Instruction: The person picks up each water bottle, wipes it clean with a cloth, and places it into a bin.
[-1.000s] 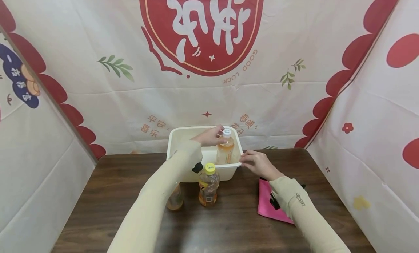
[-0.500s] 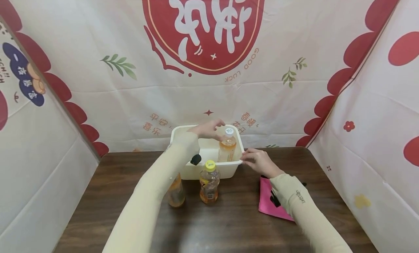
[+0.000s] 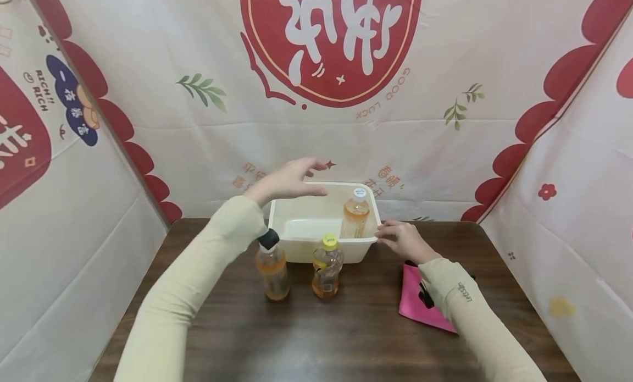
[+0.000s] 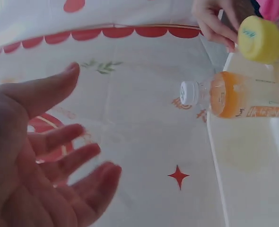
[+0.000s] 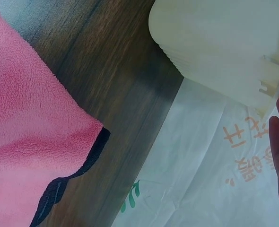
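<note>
Centre of the head view: left hand (image 3: 290, 180) above the left part of the white bin (image 3: 299, 252), thumb and fingers well apart, nothing held. Right of centre: right hand (image 3: 403, 242), fingertips and thumb pinching the rim at the bin's front right corner. Inside the bin, toward its right side, a white-capped bottle (image 3: 355, 220) with orange liquid, upright, apart from the left hand. Below, on the brown table (image 3: 301, 343) in front of the bin, a yellow-capped bottle (image 3: 326, 275); left of it, a third bottle (image 3: 275, 280), cap partly covered by the black wrist camera (image 3: 268, 238). Lower right, partly under the right sleeve, a pink cloth (image 3: 417, 305). Across the top, a printed backdrop (image 3: 326, 137).
</note>
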Available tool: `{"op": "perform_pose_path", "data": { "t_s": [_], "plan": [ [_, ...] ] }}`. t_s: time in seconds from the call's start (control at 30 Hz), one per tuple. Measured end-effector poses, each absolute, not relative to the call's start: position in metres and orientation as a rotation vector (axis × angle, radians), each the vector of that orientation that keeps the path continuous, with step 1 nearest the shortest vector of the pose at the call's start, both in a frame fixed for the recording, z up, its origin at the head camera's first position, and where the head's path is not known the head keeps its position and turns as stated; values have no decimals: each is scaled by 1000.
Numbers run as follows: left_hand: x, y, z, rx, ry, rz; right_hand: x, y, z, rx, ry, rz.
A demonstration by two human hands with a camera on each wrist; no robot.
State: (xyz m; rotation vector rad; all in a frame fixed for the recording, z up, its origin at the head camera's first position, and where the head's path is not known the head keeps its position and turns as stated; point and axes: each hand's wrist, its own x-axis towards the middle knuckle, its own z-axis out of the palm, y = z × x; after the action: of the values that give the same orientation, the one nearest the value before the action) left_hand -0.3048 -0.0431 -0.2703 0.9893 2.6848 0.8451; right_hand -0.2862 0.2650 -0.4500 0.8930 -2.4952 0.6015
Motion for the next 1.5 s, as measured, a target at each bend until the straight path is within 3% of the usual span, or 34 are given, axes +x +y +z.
{"op": "perform_pose_path", "data": {
  "t_s": [0.23, 0.53, 1.1, 1.5],
  "plan": [
    [-263, -66, -277, 1032, 2744, 627, -287, 264, -449, 895, -2487, 580],
    [-221, -65, -325, 871, 2748, 698, -284, 261, -445, 853, -2549, 557],
    [-222, -30, -389, 812, 2725, 854, -281, 258, -445, 808, -2594, 563],
    [-223, -21, -408, 775, 2758, 1016, -280, 258, -445, 791, -2584, 553]
  ]
}}
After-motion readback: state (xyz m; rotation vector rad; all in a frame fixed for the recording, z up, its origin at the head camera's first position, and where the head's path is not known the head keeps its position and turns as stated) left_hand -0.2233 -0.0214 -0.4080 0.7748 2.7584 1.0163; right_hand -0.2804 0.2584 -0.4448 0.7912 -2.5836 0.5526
